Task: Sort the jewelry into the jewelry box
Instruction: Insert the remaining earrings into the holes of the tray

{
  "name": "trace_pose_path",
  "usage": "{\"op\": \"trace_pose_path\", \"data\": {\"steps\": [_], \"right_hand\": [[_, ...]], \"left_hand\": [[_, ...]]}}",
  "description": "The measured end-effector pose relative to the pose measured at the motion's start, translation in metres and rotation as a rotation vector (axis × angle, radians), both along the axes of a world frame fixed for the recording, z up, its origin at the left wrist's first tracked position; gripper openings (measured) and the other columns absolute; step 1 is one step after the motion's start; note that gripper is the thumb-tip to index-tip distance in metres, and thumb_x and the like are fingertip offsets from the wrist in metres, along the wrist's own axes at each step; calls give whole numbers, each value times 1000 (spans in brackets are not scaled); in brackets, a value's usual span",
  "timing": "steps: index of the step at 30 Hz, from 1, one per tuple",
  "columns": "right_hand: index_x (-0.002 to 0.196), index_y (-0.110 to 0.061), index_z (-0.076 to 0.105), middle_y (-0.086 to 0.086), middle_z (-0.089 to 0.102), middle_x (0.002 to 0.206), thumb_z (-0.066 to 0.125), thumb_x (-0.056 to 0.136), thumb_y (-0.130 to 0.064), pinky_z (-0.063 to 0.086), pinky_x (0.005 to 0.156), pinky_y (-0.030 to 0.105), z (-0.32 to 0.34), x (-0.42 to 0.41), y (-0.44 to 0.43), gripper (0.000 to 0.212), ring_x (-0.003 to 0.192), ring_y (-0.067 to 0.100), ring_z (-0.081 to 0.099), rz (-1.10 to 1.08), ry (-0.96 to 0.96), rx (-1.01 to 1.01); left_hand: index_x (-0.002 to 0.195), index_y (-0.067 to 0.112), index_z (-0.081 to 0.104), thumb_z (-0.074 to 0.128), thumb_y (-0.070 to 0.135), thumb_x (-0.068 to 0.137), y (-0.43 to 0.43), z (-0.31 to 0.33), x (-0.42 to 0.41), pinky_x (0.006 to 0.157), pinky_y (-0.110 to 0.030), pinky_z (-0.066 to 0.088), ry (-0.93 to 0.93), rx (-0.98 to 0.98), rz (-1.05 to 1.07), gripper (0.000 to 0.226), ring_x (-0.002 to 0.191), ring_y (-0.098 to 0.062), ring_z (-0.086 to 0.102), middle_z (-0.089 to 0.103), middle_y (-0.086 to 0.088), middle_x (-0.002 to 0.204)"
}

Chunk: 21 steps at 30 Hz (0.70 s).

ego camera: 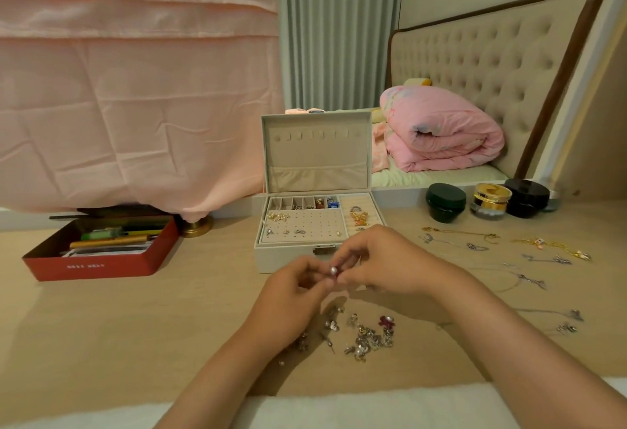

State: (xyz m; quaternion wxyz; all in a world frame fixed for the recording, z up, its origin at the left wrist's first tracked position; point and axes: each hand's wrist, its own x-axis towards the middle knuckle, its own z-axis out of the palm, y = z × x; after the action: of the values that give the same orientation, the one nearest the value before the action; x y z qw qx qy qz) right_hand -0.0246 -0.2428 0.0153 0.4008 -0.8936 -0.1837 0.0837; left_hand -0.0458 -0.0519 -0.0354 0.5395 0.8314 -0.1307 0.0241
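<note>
The cream jewelry box (271,255) stands open mid-table, lid upright, with earrings on its perforated pad and rings in the right slots. Just in front of its clasp, my left hand (291,293) and my right hand (376,262) meet above the table, and both pinch a small pearl earring (333,271) between their fingertips. Below the hands lies a loose pile of small earrings and charms (363,333). Several necklaces (475,240) are spread on the table to the right.
A red tin (91,267) of pens and cards sits at the left. Three jars (446,203) stand at the back right beside a mirror. A pink cloth hangs behind, with a brass base (196,225) under it.
</note>
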Motion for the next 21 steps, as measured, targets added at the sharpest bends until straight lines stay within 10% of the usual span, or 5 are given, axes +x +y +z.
{"op": "trace_pose_path", "data": {"steps": [8,14,21], "right_hand": [[95,-28,80,17,69,72,68,95,-28,42,55,27,-1,-1,16,12,50,14,49,7,-62,180],[88,-5,74,-8,65,58,54,104,-23,36,44,17,17,14,31,31,40,9,42,-118,-37,362],[109,-19,73,-2,75,80,65,97,-20,34,39,20,31,54,58,14,44,13,51,-309,-78,513]], "left_hand": [[102,26,75,75,18,85,6,10,0,62,-26,53,79,-374,57,18,76,-18,69,75,-7,86],[104,42,74,77,24,85,9,31,27,66,-27,52,-231,-223,147,27,71,2,59,72,15,92],[91,35,77,77,25,84,16,54,73,63,-29,50,-357,-109,236,13,62,-4,54,68,15,77]]}}
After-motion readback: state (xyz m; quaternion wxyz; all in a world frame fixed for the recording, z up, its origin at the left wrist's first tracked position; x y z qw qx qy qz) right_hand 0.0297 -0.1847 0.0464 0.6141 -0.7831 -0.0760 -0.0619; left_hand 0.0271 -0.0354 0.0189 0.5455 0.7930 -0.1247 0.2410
